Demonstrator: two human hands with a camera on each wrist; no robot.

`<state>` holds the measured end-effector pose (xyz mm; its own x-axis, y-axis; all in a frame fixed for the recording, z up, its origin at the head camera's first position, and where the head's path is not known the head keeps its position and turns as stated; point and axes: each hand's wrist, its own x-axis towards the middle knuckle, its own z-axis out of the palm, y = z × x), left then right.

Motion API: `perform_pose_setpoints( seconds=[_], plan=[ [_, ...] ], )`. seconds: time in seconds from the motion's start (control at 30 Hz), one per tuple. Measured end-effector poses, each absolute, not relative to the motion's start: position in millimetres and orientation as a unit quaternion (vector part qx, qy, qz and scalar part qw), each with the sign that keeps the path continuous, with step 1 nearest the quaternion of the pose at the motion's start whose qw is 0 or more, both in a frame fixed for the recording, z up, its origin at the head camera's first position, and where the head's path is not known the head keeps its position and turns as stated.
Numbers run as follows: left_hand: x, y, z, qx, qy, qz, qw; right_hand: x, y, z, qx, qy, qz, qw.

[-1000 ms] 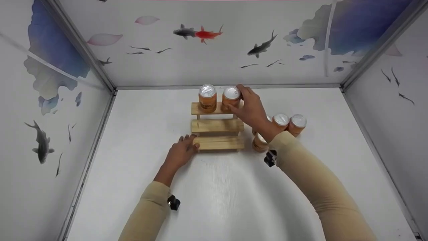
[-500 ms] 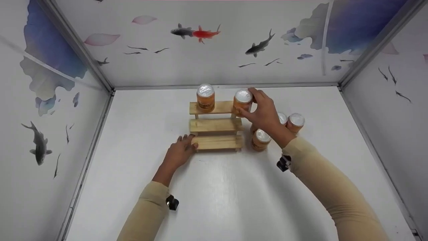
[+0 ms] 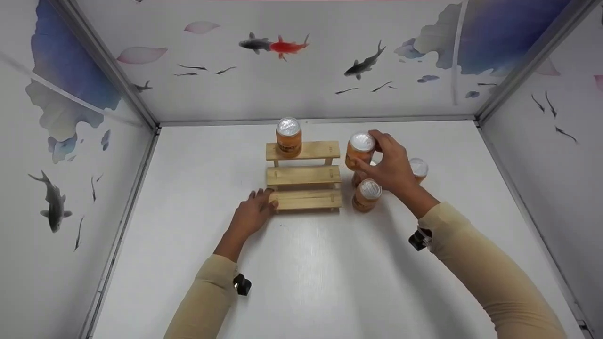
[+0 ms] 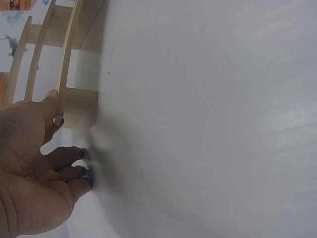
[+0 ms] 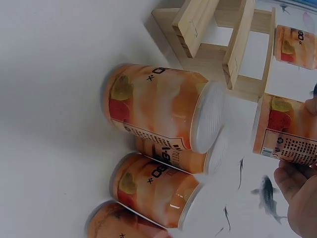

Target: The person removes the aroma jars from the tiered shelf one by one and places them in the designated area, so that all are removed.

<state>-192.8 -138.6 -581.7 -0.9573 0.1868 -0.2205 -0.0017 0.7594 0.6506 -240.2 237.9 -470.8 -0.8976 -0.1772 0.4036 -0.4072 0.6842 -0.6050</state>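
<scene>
A three-step wooden rack [image 3: 304,200] stands in the middle of the table. My left hand [image 3: 252,214] pinches the left end of its lowest step between thumb and forefinger; the other fingers curl beside it in the left wrist view. With thumb and fingers around its side, my right hand [image 3: 393,164] holds an orange can [image 3: 360,151] with a silvery top. That can is in the air, right of the top step. Another orange can [image 3: 289,138] stands upright on the top step's left half. The middle and lowest steps bear nothing.
Several more orange cans stand upright right of the rack: a front can [image 3: 366,197], a far-right can [image 3: 418,168], and others partly hidden behind my right hand. The right wrist view shows them close together, with one nearest can [image 5: 158,106]. A patterned back wall [image 3: 320,101] closes the table's far side.
My right hand has lifted the can off the top step's right half and carried it right and toward me, over the standing cans. The left hand keeps its place on the rack.
</scene>
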Motion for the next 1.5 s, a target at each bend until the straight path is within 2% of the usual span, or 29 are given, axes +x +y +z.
perform_pose_setpoints(
  seconds=[0.63,1.5],
  plan=[
    [-191.5,-138.9,-578.4,0.067,0.93,0.34,0.122,-210.7,286.1,-484.8,0.122,-0.91,0.357,0.173],
    [-190.9,-137.7,-575.2,0.044,0.927,0.344,0.145,-189.5,315.2,-496.5,0.097,-0.914,0.347,0.188]
  ],
)
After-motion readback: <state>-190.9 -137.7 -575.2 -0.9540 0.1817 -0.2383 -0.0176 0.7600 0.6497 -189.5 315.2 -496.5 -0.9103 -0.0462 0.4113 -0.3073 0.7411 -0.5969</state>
